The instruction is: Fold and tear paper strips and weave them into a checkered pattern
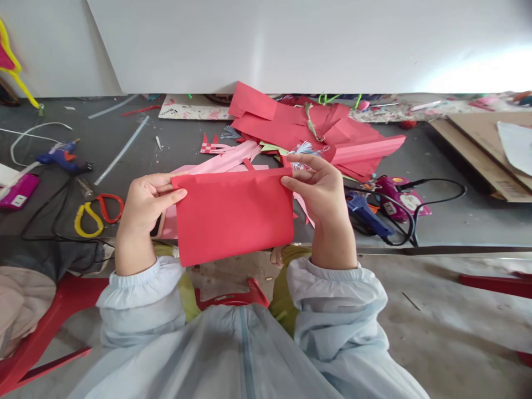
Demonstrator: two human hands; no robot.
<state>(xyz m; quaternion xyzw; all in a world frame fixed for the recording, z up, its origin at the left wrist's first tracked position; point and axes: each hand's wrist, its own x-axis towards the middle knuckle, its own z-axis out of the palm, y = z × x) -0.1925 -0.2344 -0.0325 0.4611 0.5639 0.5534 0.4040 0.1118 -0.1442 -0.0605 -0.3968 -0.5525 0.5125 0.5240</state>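
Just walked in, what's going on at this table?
A person is holding up a red paper sheet, left hand and right hand pinching it near its upper corners. Beyond it, a pile of red paper lies on the gray table. Scissors lie off to the left, a blue glue gun to the right.

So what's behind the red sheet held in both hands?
Beyond the top edge of the red sheet, pink paper and a red paper pile show on the table. Whatever the sheet covers cannot be seen.
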